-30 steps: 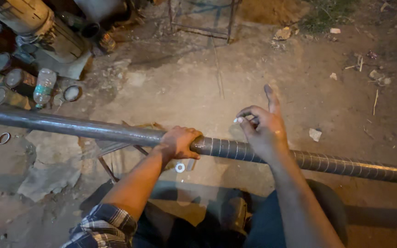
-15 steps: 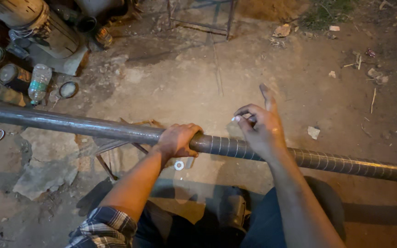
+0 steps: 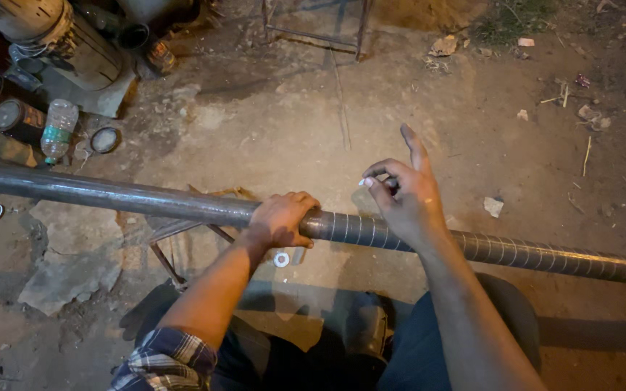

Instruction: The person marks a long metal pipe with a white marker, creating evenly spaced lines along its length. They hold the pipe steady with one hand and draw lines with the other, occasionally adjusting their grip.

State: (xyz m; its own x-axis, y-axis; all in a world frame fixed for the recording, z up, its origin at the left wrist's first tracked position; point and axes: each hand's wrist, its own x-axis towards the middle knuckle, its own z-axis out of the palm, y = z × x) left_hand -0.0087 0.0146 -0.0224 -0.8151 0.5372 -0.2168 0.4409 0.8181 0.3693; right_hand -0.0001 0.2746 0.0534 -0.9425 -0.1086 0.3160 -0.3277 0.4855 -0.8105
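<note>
Pipe (image 3: 146, 197) under gripping left hand (image 3: 282, 219)

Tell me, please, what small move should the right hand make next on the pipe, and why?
Probably lower the right hand to press the small white piece against the metal pipe. That piece is pinched in its fingertips just above the spiral-marked section, while the left hand grips the pipe beside it.
</note>
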